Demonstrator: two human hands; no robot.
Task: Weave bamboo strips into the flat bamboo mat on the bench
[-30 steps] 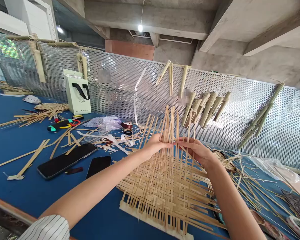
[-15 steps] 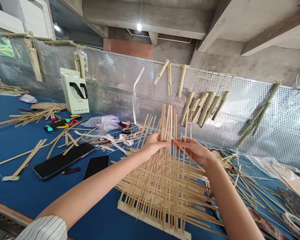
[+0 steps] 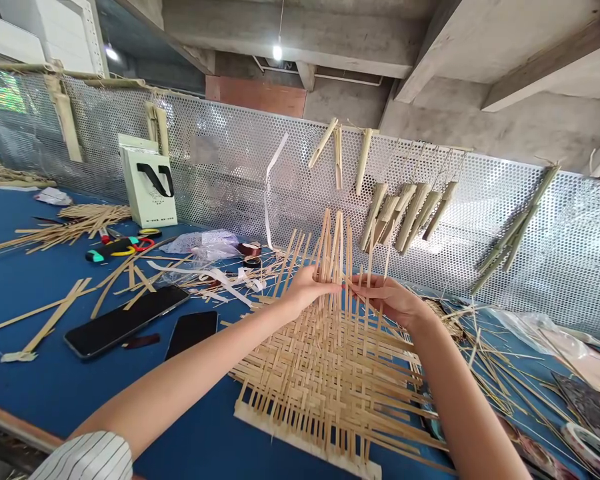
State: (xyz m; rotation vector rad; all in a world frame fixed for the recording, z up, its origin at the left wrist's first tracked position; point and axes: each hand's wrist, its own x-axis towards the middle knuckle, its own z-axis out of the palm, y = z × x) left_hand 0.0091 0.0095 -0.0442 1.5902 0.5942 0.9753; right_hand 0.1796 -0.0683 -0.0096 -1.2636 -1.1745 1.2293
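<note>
A woven bamboo mat (image 3: 305, 367) lies on the blue table, its loose strips fanning out at the sides. At its far edge several bamboo strips (image 3: 333, 247) are bent upright. My left hand (image 3: 307, 290) is closed around a bunch of these upright strips, thumb pointing right. Just right of it, my right hand (image 3: 387, 298) pinches a thin bamboo strip between thumb and fingers, with other strips standing in front of the fingers. The fingertips of both hands nearly meet. A pale flat strip (image 3: 300, 440) runs along the mat's near edge.
Left of the mat lie two black phones (image 3: 125, 323), loose bamboo strips and pliers (image 3: 113, 250). A paper bag (image 3: 150, 183) stands before the perforated metal screen (image 3: 220, 167), where bamboo pieces (image 3: 415, 217) hang. Loose strips, clear plastic (image 3: 530, 330) and a tape roll (image 3: 590, 447) lie to the right.
My right fingers have shifted slightly among the upright strips, and one strip near them leans a little more to the right. My left hand keeps its grip.
</note>
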